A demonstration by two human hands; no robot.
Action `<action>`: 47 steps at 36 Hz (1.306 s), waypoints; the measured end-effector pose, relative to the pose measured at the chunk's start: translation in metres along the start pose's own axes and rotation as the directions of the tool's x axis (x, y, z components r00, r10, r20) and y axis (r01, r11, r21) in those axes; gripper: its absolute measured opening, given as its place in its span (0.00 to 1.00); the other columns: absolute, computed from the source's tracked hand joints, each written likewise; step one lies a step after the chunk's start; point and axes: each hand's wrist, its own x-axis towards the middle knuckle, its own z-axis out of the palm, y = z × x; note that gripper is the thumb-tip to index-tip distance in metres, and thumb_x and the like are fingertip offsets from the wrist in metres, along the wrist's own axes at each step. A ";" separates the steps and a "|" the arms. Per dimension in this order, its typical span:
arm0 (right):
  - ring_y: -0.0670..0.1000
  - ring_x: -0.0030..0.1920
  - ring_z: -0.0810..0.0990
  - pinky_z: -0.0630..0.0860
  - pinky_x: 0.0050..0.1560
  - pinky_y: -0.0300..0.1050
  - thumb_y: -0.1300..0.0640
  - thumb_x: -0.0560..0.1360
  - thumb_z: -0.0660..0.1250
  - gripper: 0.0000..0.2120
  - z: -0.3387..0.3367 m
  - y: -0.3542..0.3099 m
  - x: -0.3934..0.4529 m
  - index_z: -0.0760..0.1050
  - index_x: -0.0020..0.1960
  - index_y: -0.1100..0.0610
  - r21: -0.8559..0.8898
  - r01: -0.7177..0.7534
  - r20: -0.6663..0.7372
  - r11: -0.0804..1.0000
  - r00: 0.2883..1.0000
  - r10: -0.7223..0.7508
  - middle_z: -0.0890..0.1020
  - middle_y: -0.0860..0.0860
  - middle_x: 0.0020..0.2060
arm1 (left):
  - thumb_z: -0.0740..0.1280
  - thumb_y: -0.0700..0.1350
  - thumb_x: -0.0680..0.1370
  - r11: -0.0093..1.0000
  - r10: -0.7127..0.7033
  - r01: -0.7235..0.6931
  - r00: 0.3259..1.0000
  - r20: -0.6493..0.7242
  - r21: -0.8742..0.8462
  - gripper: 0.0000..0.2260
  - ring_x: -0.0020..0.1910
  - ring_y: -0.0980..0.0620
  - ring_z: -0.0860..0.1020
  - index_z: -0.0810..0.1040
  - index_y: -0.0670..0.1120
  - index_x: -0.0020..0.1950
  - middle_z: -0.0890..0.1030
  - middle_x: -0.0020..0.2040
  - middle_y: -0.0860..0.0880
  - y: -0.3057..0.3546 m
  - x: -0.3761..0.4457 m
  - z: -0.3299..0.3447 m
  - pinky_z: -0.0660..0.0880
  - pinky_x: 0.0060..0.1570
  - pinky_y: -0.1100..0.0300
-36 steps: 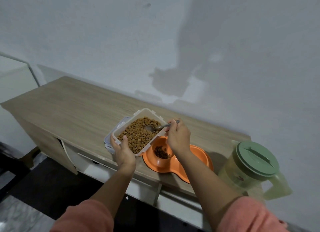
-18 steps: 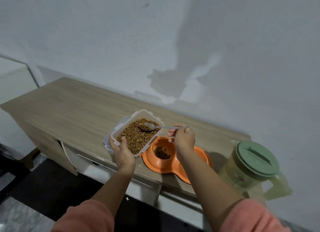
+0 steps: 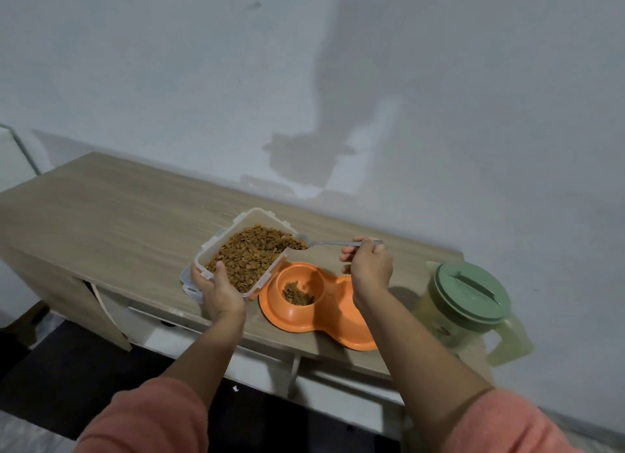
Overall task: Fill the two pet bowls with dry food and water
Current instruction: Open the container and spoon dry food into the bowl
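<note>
1. We have the left hand (image 3: 220,292) gripping the near corner of the clear food container (image 3: 216,249), thumb over the rim, fingers wrapped underneath; the container looks tilted, its near end off the desk (image 3: 111,212).
2. The container is about half full of brown dry food (image 3: 250,254). Its lid (image 3: 189,283) sits under it (only an edge shows at the near left).
3. The right hand (image 3: 368,268) has a closed grip on the handle end of a metal spoon (image 3: 324,243), pinched between thumb and fingers. The spoon bowl sits over the container's right rim, loaded with kibble.
4. The orange double pet bowl (image 3: 338,317) lies on the desk just right of the container, near the front edge. The left well (image 3: 299,288) holds a small heap of kibble; the right well is mostly hidden behind our right forearm, so we can't tell its contents.
5. The pitcher (image 3: 466,303) with the green lid (image 3: 473,292) stands upright at the desk's right end, apart from the bowl, handle pointing right. Water level can't be read.
6. A white wall (image 3: 169,80) stands behind the desk, with our shadow on it.
</note>
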 end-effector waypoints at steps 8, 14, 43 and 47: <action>0.55 0.37 0.82 0.80 0.45 0.59 0.56 0.81 0.54 0.12 -0.019 0.022 0.000 0.76 0.49 0.56 -0.292 0.250 0.087 0.923 0.968 -0.234 0.79 0.49 0.32 | 0.57 0.58 0.78 1.000 0.004 -0.004 1.000 0.001 0.020 0.27 0.64 0.41 0.74 0.55 0.57 0.76 0.74 0.67 0.42 0.004 0.000 0.001 0.68 0.66 0.41; 0.52 0.41 0.82 0.79 0.46 0.54 0.58 0.81 0.57 0.11 -0.018 0.032 -0.011 0.78 0.54 0.57 -0.388 0.547 0.246 0.742 0.837 -0.488 0.80 0.49 0.37 | 0.56 0.58 0.77 1.000 0.018 -0.018 1.000 0.001 0.008 0.28 0.63 0.39 0.74 0.56 0.57 0.76 0.74 0.66 0.41 0.005 -0.004 0.000 0.68 0.66 0.40; 0.52 0.30 0.79 0.79 0.38 0.48 0.58 0.82 0.52 0.14 0.034 0.015 -0.037 0.76 0.53 0.60 -0.303 0.432 0.334 0.849 0.883 -0.330 0.81 0.49 0.33 | 0.58 0.46 0.82 0.991 0.057 -0.058 0.998 -0.018 -0.119 0.24 0.68 0.40 0.69 0.55 0.48 0.78 0.65 0.72 0.38 0.018 -0.035 -0.009 0.67 0.55 0.59; 0.50 0.25 0.77 0.80 0.37 0.49 0.58 0.82 0.52 0.13 0.031 0.017 -0.033 0.75 0.51 0.60 -0.183 0.161 0.214 0.970 0.969 -0.121 0.81 0.51 0.33 | 0.57 0.45 0.83 0.990 0.064 -0.064 0.998 -0.005 -0.126 0.24 0.67 0.39 0.70 0.55 0.48 0.78 0.65 0.71 0.38 0.021 -0.039 -0.010 0.67 0.53 0.60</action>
